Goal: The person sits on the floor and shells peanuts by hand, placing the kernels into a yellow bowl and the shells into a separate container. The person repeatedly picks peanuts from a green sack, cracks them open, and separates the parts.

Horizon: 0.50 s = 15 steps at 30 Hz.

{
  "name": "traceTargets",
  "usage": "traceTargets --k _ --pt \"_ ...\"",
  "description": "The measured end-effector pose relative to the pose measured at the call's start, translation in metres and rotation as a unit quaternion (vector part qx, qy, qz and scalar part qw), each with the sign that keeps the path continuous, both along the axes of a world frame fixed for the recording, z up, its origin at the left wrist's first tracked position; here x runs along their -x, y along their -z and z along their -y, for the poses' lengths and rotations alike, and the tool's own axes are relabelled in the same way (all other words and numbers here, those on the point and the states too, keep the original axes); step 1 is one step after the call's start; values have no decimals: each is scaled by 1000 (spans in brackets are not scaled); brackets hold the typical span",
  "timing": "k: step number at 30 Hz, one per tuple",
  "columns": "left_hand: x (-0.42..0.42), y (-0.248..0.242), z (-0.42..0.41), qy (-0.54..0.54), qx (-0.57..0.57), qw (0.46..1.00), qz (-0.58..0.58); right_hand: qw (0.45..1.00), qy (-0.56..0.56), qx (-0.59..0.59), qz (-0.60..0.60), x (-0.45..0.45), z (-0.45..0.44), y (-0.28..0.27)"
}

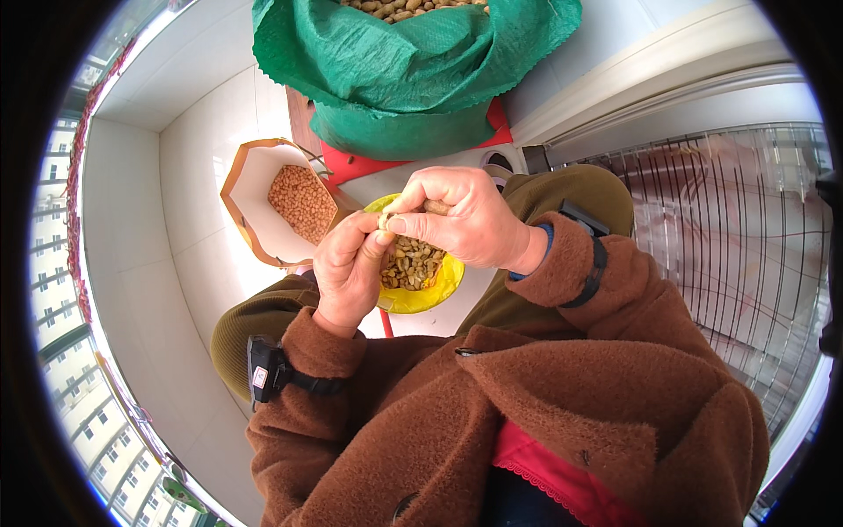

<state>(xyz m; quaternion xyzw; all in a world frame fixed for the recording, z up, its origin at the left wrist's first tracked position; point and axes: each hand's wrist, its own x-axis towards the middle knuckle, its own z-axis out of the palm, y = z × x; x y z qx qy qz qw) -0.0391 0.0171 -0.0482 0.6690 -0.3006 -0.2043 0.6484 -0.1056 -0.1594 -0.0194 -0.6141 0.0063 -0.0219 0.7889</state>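
My left hand [352, 263] and my right hand [461, 214] meet above a yellow-lined bin [438, 300] that holds peanut shells [411, 265]. Thumbs and fingertips of both hands pinch one small peanut in its shell [386, 221]. Another unshelled peanut [436, 207] is tucked in the curled fingers of my right hand. To the left of the bin stands an open paper bag [247, 221] with shelled reddish peanuts [301, 204] in it. Beyond my hands, a green woven sack [402, 72] with its rim rolled down is filled with peanuts in their shells [408, 6].
The sack rests on a red surface [359, 168]. A wire rack [737, 263] behind clear plastic is on the right. White tiled wall [125, 197] and a window run along the left. A shoe [497, 163] lies beyond my right knee.
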Motion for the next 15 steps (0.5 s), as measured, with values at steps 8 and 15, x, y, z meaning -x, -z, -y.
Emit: traceTargets --k 8,15 --pt "9 4 8 15 140 948 -286 999 18 -43 -8 0 -2 0" --pt "-1 -5 11 41 163 881 -442 850 102 425 294 -5 5 2"
